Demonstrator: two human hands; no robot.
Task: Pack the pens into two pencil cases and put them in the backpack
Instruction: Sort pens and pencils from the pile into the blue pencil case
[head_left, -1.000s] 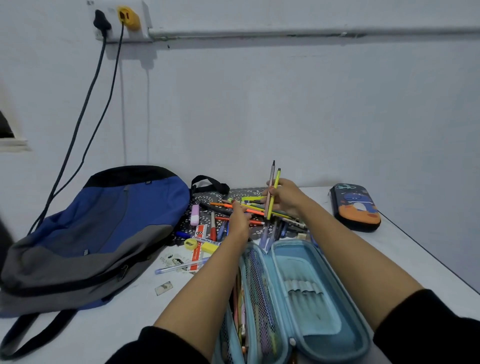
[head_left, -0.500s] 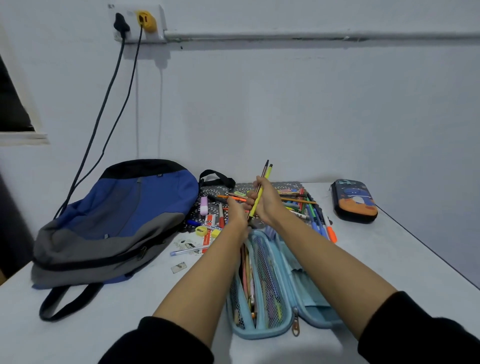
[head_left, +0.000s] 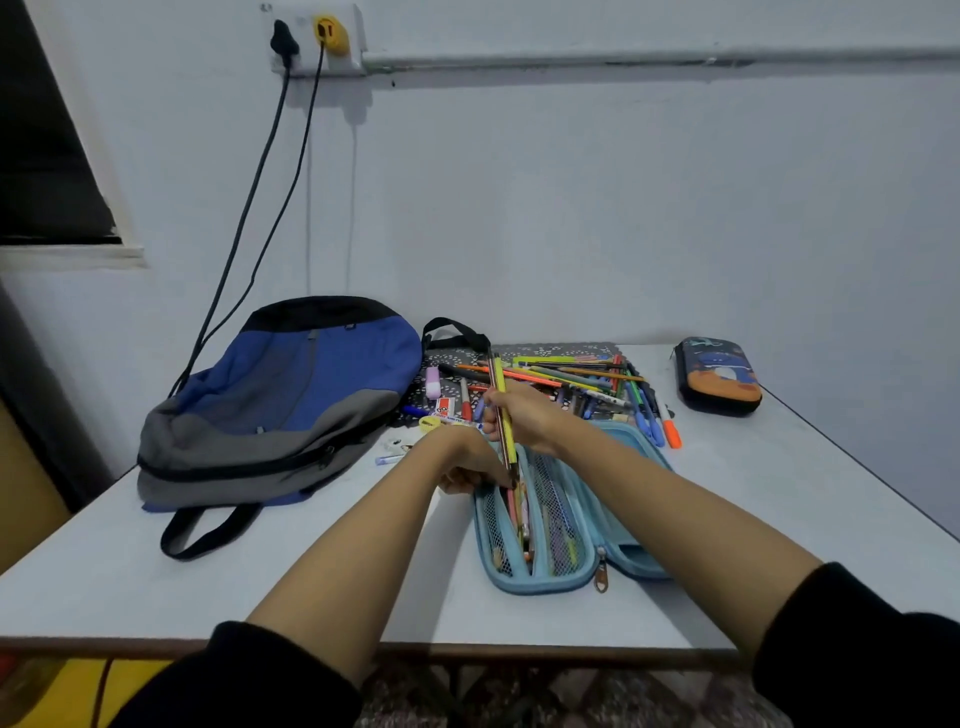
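Note:
A light blue pencil case (head_left: 543, 540) lies open in front of me with several pens in its mesh pocket. My right hand (head_left: 522, 415) grips two pens, one yellow and one dark (head_left: 503, 410), with their lower tips at the case's near-left pocket. My left hand (head_left: 462, 460) rests at the case's left rim and seems to hold the pocket edge. A pile of loose pens (head_left: 582, 379) lies on a dotted mat behind the case. A second, dark pencil case with an orange print (head_left: 719, 375) sits zipped at the far right. The blue and grey backpack (head_left: 275, 405) lies at the left.
Small items, among them an eraser (head_left: 432, 375), a correction pen box (head_left: 445, 408) and a yellow sharpener (head_left: 429, 424), lie between backpack and case. Two cables (head_left: 249, 208) hang from a wall socket down behind the backpack. The table's front edge (head_left: 467, 649) is close to me.
My right hand has brought the two pens down from upright above the pile to the case's pocket. My left hand has moved back from the pile to the case's rim. The camera has pulled back.

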